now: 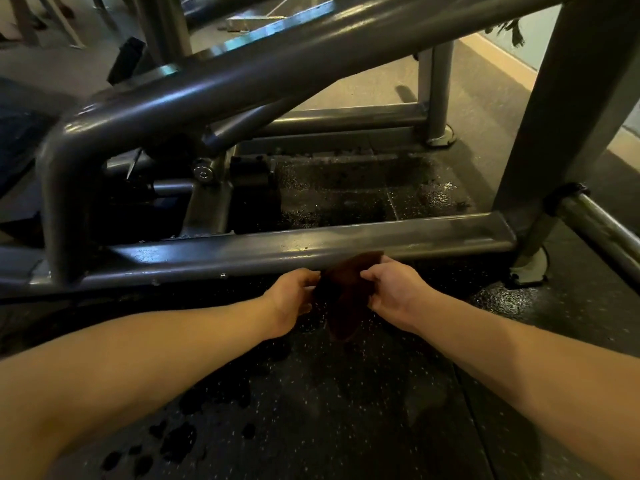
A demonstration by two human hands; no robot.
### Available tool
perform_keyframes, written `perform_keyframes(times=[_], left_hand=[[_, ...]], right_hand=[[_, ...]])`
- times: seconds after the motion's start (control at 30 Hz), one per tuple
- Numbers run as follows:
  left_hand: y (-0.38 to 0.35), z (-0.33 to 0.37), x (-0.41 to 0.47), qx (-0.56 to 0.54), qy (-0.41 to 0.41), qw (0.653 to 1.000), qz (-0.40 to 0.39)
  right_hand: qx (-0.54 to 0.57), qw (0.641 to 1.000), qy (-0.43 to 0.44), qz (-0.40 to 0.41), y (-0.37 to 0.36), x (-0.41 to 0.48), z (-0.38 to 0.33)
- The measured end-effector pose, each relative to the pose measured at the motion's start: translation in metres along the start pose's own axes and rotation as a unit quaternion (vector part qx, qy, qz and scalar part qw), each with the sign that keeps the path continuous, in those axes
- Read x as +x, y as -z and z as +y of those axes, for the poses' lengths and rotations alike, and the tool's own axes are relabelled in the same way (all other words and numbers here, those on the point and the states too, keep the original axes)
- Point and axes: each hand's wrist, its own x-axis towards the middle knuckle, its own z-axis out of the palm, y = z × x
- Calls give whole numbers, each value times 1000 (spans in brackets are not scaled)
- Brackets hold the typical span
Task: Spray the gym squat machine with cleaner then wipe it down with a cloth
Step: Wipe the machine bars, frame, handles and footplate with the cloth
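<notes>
We hold the cloth (346, 299) with both hands at the lower rail (311, 245) of the squat machine (242, 74).

The cloth is dark, brownish red and crumpled. Its top edge meets the front of the rail and its loose end hangs towards the floor (311, 410). Our left hand (294, 297) pinches its left side with curled fingers, and our right hand (391, 289) pinches its right side, the two close together with only the cloth between them. The machine is grey painted steel tube, glossy and beaded with wet along the rail. A small mark (147, 254) on the rail is too blurred to read. The floor is black speckled rubber, with dark wet blotches near us and a shining wet patch behind the rail.
</notes>
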Motion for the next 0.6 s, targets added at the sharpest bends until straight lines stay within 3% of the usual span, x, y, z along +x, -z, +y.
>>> perform_keyframes(times=[0.17,0.33,0.53,0.6], left_hand=[[2,0,4,60,49,997,12],[-3,4,0,35,70,997,-5],[-10,6,-4,22,22,999,-31],[-10,9,-7,23,39,998,-36]], right_hand=[[-42,998,34,-16,4,-3,0],[-61,997,42,-37,5,-5,-3],[-63,996,48,-35,5,-3,-1],[-57,997,51,-31,6,-2,-2]])
